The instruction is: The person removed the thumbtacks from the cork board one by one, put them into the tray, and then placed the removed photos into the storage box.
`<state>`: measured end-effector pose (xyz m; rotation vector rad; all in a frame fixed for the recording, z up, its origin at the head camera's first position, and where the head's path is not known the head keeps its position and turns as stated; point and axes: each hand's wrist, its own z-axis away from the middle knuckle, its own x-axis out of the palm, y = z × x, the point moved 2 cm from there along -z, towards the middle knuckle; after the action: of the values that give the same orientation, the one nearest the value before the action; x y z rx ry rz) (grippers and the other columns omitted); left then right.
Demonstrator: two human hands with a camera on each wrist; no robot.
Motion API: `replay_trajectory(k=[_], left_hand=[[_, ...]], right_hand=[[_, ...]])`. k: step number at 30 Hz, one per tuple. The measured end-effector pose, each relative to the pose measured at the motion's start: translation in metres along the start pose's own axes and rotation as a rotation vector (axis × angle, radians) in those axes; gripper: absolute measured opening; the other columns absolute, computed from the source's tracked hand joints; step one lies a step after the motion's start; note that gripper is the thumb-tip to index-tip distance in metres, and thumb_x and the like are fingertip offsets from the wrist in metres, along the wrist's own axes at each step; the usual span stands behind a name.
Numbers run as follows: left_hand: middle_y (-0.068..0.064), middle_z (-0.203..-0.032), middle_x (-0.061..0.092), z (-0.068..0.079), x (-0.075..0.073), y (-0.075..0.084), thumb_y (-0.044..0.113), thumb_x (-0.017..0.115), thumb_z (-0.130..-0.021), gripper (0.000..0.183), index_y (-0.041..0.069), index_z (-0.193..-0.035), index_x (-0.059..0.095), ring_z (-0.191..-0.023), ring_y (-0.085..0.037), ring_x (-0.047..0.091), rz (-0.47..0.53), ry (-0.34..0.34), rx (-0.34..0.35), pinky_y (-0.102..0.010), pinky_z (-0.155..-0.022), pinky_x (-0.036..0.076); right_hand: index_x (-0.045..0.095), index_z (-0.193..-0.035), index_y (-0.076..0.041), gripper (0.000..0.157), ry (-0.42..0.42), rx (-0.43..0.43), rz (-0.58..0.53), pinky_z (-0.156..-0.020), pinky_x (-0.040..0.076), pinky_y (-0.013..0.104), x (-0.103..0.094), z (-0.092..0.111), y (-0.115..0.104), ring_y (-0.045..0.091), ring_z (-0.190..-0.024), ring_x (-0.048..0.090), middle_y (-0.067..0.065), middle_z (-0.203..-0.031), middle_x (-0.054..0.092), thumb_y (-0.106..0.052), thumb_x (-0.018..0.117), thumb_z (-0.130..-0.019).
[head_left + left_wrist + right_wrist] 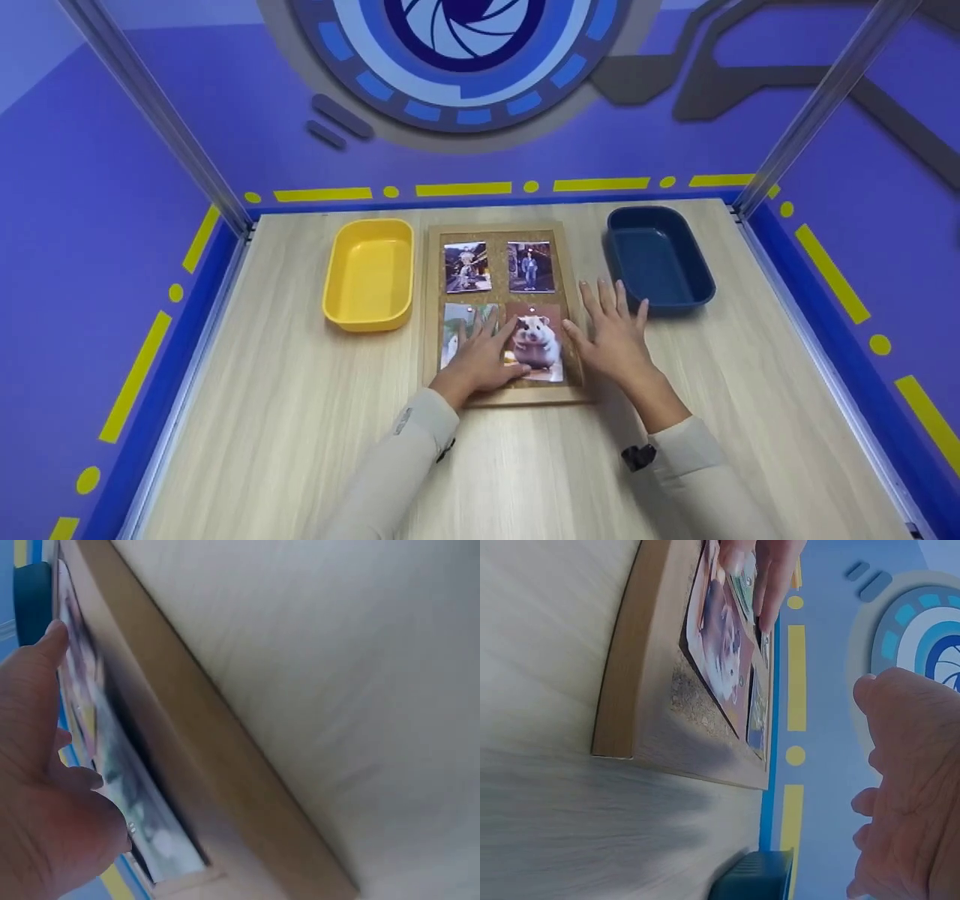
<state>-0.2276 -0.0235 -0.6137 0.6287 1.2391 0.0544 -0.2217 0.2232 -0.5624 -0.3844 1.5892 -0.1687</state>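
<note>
A wood-framed cork board (499, 300) lies on the table with photos pinned to it in two rows. My left hand (480, 360), fingers spread, is over the lower-left photo (454, 319), covering much of it. Its thumb reaches the lower edge of the hamster photo (535, 345). My right hand (616, 341) hovers by the board's right side with fingers spread and holds nothing. In the right wrist view the hamster photo (720, 652) has a raised edge. Two person photos, the upper-left (466, 268) and upper-right (531, 268), lie flat above.
On the left of the board stands a yellow tray (369, 276). A dark blue tray (660, 259) stands to its right, close beyond my right fingertips. Blue panels (480, 165) with yellow marks close off the table's back and sides.
</note>
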Motion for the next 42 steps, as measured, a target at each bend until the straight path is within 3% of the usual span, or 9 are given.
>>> replay_trajectory(k=[5, 14, 20, 27, 34, 38, 42], left_hand=[[-0.016, -0.181, 0.004, -0.005, 0.009, 0.001, 0.066, 0.065, -0.096, 0.099, 0.021, -0.172, 0.021, -0.168, -0.045, -0.003, -0.007, -0.018, -0.001, -0.07, -0.133, -0.003], [-0.014, -0.182, -0.002, -0.007, 0.012, 0.003, 0.069, 0.058, -0.098, 0.098, 0.021, -0.173, 0.016, -0.168, -0.043, -0.007, -0.044, -0.055, -0.018, -0.072, -0.132, -0.007], [-0.009, -0.182, -0.008, -0.013, 0.018, -0.001, 0.073, 0.058, -0.096, 0.102, 0.024, -0.173, 0.013, -0.168, -0.039, -0.012, -0.043, -0.07, -0.033, -0.071, -0.13, -0.013], [-0.012, -0.182, -0.003, -0.008, 0.012, 0.003, 0.075, 0.055, -0.096, 0.101, 0.023, -0.173, 0.015, -0.169, -0.042, -0.007, -0.072, -0.06, -0.024, -0.074, -0.13, -0.007], [-0.011, -0.182, -0.004, -0.01, 0.011, 0.004, 0.076, 0.054, -0.097, 0.101, 0.023, -0.173, 0.014, -0.169, -0.042, -0.007, -0.069, -0.063, -0.017, -0.075, -0.13, -0.007], [-0.01, -0.182, -0.005, -0.011, 0.011, 0.003, 0.076, 0.055, -0.096, 0.102, 0.023, -0.173, 0.013, -0.169, -0.042, -0.008, -0.07, -0.069, -0.018, -0.074, -0.131, -0.007], [-0.011, -0.182, -0.006, -0.011, 0.009, 0.001, 0.071, 0.058, -0.096, 0.103, 0.021, -0.174, 0.013, -0.169, -0.041, -0.009, -0.041, -0.078, -0.024, -0.073, -0.131, -0.009]], right_hand=[[0.027, -0.171, -0.016, 0.079, 0.001, 0.0, 0.001, -0.126, 0.0, 0.083, 0.004, 0.002, -0.001, 0.05, -0.166, 0.008, 0.023, -0.178, 0.02, -0.053, 0.054, -0.107], [0.024, -0.171, -0.012, 0.08, -0.031, -0.029, -0.053, -0.133, 0.014, 0.071, 0.006, 0.0, -0.001, 0.049, -0.166, 0.011, 0.029, -0.177, 0.016, -0.05, 0.055, -0.108], [0.025, -0.171, -0.011, 0.081, -0.041, -0.043, -0.084, -0.131, 0.025, 0.067, 0.01, 0.0, -0.001, 0.05, -0.164, 0.021, 0.031, -0.175, 0.022, -0.047, 0.059, -0.107], [0.032, -0.167, -0.004, 0.085, -0.103, -0.073, -0.186, -0.129, 0.033, 0.065, 0.017, 0.0, -0.004, 0.053, -0.159, 0.031, 0.035, -0.171, 0.028, -0.033, 0.075, -0.1], [0.054, -0.151, 0.006, 0.058, -0.061, -0.102, -0.305, -0.116, 0.049, 0.061, 0.036, -0.007, -0.008, 0.048, -0.131, 0.061, 0.031, -0.139, 0.062, -0.004, 0.073, -0.096], [0.064, -0.138, 0.007, 0.042, -0.064, -0.049, -0.427, -0.107, 0.056, 0.055, 0.05, -0.01, -0.01, 0.039, -0.117, 0.068, 0.025, -0.124, 0.067, 0.003, 0.069, -0.096], [0.067, -0.132, 0.009, 0.035, -0.056, 0.019, -0.502, -0.105, 0.056, 0.054, 0.059, -0.016, -0.013, 0.036, -0.114, 0.068, 0.024, -0.121, 0.066, 0.004, 0.068, -0.097]])
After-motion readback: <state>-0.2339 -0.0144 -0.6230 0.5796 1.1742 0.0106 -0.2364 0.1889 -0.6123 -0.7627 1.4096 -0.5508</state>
